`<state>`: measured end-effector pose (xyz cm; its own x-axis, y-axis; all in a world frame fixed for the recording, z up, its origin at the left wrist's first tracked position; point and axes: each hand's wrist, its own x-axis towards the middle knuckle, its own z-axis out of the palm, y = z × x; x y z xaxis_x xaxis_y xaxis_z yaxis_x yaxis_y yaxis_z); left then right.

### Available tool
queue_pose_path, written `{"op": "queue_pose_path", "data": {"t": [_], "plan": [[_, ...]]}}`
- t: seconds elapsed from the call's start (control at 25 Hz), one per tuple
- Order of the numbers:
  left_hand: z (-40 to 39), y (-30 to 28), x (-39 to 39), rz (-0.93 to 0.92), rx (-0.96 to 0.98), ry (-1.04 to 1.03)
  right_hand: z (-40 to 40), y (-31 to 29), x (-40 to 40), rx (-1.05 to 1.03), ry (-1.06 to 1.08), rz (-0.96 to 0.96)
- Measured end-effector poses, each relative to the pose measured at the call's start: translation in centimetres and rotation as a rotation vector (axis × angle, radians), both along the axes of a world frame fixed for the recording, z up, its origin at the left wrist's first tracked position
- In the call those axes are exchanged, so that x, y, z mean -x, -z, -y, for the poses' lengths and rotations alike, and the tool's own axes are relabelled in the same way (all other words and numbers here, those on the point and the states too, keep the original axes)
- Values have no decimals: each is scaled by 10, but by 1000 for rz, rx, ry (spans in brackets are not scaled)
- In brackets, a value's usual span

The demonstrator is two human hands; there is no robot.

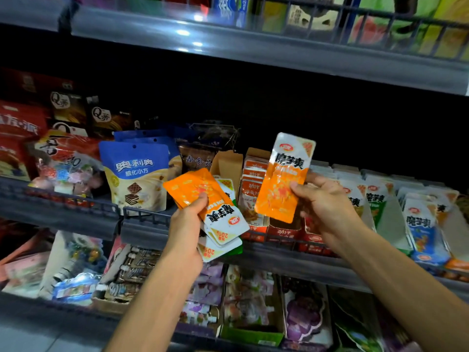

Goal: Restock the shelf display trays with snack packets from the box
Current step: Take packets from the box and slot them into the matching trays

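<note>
My right hand (327,199) pinches one orange packet (284,179), held upright before the shelf's front edge (279,252). My left hand (186,222) grips a bunch of packets (210,207), tipped upside down, near that edge too.

My left grip (189,219) covers part of the fanned packets (215,212); top-shelf goods (355,19) are blurred and cut off; no box visible.

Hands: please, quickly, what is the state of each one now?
Left hand: closed, grip on a stack of packets.
Right hand: closed, grip on one orange packet, held upright.
</note>
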<state>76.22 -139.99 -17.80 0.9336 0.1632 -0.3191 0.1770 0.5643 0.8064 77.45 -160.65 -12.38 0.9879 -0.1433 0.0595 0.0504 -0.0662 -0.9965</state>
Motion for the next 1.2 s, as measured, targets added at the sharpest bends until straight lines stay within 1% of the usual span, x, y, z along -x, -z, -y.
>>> {"op": "queue_pose_path", "data": {"t": [0.08,0.16,0.28,0.4,0.6,0.64,0.8,0.88,1.0,1.08,1.2], "plan": [[-10,-1,-2,9,5,-43,1,-2,-6,71,95,64],[-16,-2,-2,5,28,-87,-5,-3,-16,130,98,96],[-14,-2,0,8,46,-70,-19,4,-37,219,34,48],[-12,-3,0,17,47,-41,-26,17,-53,221,45,-6],[-15,-1,-5,19,27,-20,-20,21,-47,174,58,-29],[-15,0,-6,22,27,-19,-16,21,-44,135,60,-36],[-9,-1,-6,31,17,-14,-3,17,-21,-192,18,-146],[-3,-2,-3,32,1,19,7,14,-4,-261,-15,-175],[17,-3,5,38,-52,130,25,19,22,-314,-66,-202],[45,-2,14,47,-111,237,35,29,37,-337,-85,-238],[91,4,28,80,-162,382,45,51,55,-249,-63,-237]]}}
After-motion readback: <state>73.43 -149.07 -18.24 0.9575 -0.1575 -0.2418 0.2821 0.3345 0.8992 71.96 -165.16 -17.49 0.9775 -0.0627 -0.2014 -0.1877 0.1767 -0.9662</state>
